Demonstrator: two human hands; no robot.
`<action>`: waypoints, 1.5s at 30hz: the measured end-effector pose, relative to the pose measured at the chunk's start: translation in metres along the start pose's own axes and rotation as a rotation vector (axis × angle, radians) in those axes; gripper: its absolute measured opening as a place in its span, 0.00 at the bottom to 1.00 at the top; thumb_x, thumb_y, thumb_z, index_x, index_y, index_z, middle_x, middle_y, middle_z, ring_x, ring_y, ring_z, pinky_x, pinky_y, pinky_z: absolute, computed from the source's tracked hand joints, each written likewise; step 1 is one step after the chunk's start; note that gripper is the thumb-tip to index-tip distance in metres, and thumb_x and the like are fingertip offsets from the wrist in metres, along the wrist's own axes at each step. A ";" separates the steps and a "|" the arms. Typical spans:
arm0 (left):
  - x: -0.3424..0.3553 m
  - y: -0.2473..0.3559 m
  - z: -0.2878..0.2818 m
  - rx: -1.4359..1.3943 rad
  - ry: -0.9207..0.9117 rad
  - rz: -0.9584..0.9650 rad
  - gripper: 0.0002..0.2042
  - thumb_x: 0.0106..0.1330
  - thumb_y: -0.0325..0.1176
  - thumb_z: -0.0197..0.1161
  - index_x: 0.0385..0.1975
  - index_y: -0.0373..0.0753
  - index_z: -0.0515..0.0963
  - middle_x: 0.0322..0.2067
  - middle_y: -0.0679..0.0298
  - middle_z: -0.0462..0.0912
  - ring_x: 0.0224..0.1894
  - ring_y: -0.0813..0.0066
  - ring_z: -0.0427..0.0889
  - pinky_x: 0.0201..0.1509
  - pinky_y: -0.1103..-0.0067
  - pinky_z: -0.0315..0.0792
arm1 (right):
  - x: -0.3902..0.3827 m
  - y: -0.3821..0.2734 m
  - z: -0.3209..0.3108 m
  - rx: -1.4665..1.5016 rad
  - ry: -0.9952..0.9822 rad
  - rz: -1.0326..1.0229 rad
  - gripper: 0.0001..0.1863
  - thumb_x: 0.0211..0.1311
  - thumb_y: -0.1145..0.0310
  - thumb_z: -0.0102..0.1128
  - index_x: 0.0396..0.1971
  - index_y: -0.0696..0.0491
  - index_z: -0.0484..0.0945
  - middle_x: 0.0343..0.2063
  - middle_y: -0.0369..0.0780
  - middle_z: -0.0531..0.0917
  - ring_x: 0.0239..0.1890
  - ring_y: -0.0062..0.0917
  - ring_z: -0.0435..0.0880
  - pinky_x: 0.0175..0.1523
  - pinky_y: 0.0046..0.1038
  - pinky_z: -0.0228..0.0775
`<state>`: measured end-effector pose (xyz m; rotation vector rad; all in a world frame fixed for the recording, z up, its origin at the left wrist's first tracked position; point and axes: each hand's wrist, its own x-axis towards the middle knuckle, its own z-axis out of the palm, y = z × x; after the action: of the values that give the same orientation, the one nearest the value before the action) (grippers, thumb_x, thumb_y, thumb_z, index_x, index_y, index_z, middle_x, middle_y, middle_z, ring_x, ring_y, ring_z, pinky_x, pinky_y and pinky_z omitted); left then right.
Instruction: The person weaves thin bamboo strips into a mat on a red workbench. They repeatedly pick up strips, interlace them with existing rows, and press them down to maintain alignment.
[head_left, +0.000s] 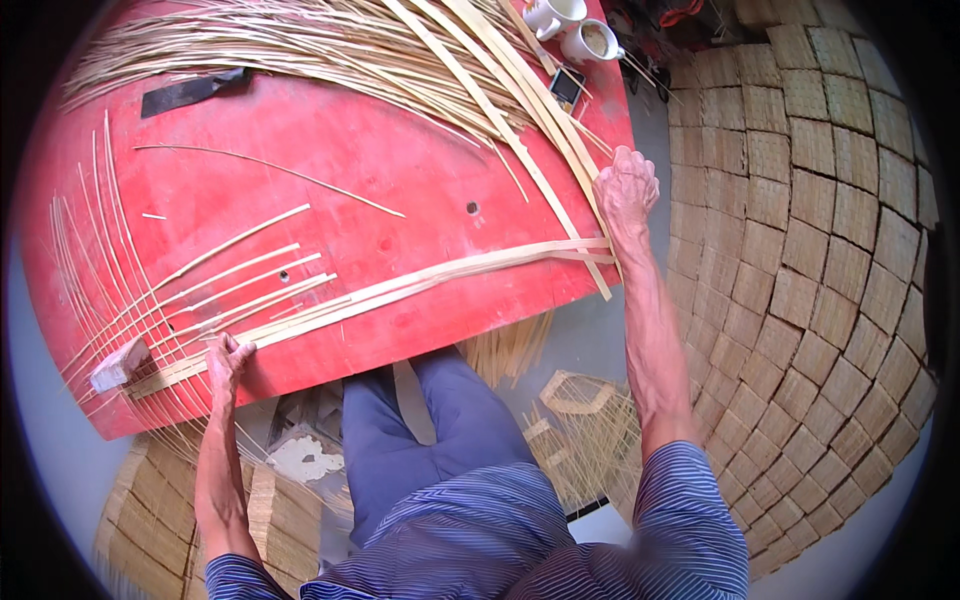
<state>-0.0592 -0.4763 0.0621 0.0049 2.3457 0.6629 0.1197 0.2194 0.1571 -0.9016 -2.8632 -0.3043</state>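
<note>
A woven grid of thin bamboo strips [122, 262] lies at the left of the red table [400, 190], with some strips hanging past the front edge. My left hand [228, 362] is closed at the grid's right side, its fingers pinching a thin bamboo strip by the wide flat strips [400, 280] along the front edge. At the table's right edge my right hand [627, 190] is closed in a fist, against several long pale bamboo strips [520, 140]. What lies inside that fist is hidden. A small block [120, 366] sits on the grid's lower left corner.
A heap of thin strips [300, 40] covers the table's far side. Two white cups [592, 42] and a small dark device [567, 86] stand at the far right. Stacked woven squares [800, 200] fill the right side; more woven pieces [585, 430] lie below the table.
</note>
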 end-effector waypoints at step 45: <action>0.016 0.343 -0.014 -0.882 0.012 0.374 0.15 0.70 0.35 0.62 0.53 0.36 0.75 0.29 0.70 0.75 0.27 0.85 0.73 0.29 0.84 0.69 | -0.251 -0.026 -0.128 0.779 -1.186 -0.135 0.15 0.62 0.54 0.60 0.29 0.51 0.83 0.24 0.46 0.83 0.31 0.44 0.83 0.36 0.44 0.75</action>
<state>-0.1396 -0.1813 0.2201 0.0444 1.8870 1.8243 0.3165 0.0304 0.2323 -0.8352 -3.3721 1.7615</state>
